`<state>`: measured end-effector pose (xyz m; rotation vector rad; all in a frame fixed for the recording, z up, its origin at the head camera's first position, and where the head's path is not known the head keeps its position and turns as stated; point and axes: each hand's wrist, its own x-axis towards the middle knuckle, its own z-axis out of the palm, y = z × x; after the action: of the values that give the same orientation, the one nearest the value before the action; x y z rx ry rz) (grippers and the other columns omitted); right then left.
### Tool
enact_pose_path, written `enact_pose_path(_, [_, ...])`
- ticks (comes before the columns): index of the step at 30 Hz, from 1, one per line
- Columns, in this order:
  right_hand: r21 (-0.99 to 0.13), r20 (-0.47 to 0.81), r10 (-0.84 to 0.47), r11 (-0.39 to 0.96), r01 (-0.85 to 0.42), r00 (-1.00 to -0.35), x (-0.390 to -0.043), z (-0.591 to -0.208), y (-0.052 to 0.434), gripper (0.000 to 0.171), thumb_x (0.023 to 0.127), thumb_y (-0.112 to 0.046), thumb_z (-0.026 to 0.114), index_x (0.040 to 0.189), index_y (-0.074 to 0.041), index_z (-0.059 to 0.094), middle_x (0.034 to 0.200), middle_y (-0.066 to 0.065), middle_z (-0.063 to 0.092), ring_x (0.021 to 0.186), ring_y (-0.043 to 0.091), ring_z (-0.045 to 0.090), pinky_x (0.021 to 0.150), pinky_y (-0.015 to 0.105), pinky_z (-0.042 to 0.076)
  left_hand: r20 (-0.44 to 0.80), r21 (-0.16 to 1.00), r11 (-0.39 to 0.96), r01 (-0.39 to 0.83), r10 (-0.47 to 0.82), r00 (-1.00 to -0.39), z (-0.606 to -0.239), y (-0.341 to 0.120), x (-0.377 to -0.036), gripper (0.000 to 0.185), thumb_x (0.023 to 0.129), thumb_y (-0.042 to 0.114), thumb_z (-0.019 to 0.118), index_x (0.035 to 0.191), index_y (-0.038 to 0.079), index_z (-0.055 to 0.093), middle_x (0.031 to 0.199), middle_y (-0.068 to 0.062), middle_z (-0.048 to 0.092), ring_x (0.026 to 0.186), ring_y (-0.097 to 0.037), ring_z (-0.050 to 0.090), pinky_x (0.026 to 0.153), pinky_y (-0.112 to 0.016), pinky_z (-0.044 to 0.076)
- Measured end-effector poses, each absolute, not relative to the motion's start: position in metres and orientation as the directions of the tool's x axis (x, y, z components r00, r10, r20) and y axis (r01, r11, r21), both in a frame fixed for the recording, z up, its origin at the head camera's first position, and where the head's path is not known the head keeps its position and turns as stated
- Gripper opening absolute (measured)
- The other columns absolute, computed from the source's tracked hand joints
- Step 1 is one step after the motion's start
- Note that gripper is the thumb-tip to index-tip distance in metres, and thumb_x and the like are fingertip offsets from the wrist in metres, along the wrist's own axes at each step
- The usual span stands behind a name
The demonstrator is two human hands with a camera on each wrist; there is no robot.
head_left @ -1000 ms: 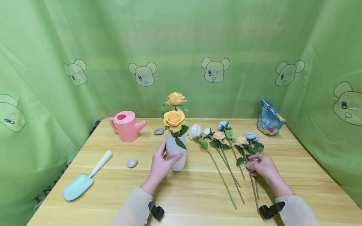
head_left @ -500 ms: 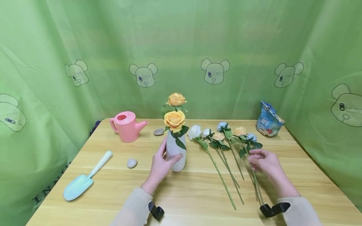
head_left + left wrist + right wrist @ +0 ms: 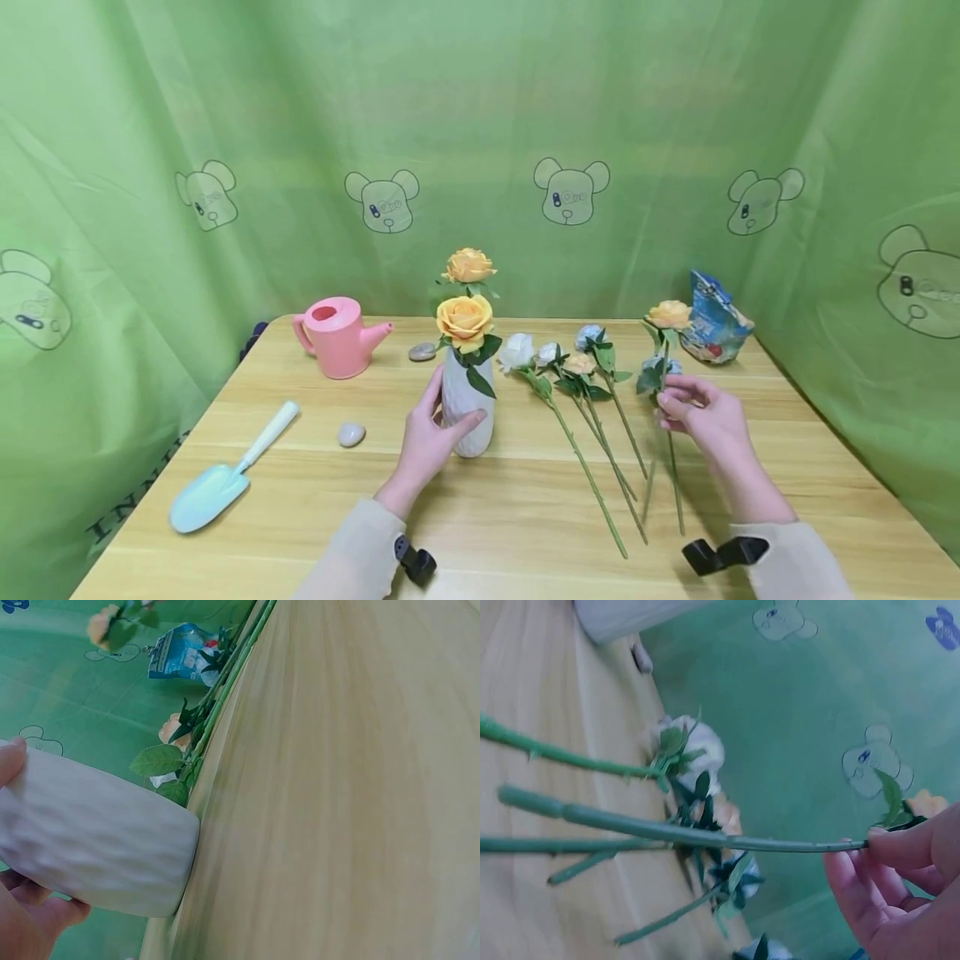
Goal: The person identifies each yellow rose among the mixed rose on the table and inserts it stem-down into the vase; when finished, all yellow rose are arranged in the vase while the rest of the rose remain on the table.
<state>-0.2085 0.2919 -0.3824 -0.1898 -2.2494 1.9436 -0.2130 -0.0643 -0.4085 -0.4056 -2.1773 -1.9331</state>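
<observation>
A white ribbed vase stands mid-table with two orange roses in it. My left hand grips its left side, thumb in front; the left wrist view shows the vase lying against my palm. My right hand pinches the stem of another orange rose, raised above the table and near upright, its stem end down by the wood. In the right wrist view my fingers hold that stem.
Several white, blue and orange roses lie between the vase and my right hand. A pink watering can, a teal trowel and two stones sit to the left. A blue bag stands back right. Green curtains enclose the table.
My right hand has lifted the orange rose off the table, swinging its bloom up and away from the others. My left hand has stayed on the vase.
</observation>
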Motion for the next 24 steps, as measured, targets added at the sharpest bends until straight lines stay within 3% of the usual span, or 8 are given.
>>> enact_pose_path(6, [-0.979,0.159,0.236,-0.087,-0.183,-0.959,-0.208,-0.363,0.272,0.026,0.08,0.006,0.067,0.103,-0.004,0.059,0.086,0.003,0.061,0.066,0.015,0.065,0.063,0.028,0.056,0.345,0.93,0.108,0.351,0.072,-0.936,-0.409,-0.064,-0.214,0.082,0.078,0.018,0.076,0.146,0.014,0.03,0.144,-0.007,0.039,0.129,-0.02,0.037,0.104,-0.041,0.034])
enact_pose_path(15, [-0.889,0.383,0.223,-0.174,-0.423,-0.896,-0.207,-0.315,0.227,0.023,0.083,0.01,0.062,0.103,0.005,0.053,0.092,0.012,0.055,0.072,0.019,0.065,0.067,0.035,0.056,0.339,0.929,0.131,0.346,0.069,-0.938,-0.407,-0.065,-0.215,0.081,0.079,0.02,0.075,0.146,0.015,0.03,0.144,-0.005,0.039,0.129,-0.018,0.038,0.104,-0.04,0.035])
enact_pose_path(24, [-0.712,0.531,0.323,-0.332,-0.619,-0.784,-0.213,-0.266,0.173,0.019,0.082,0.013,0.06,0.099,0.006,0.056,0.087,0.015,0.059,0.07,0.026,0.065,0.063,0.039,0.056,0.32,0.937,0.123,0.327,0.076,-0.945,-0.409,-0.065,-0.214,0.082,0.079,0.018,0.076,0.146,0.015,0.029,0.144,-0.006,0.039,0.128,-0.021,0.039,0.103,-0.041,0.035])
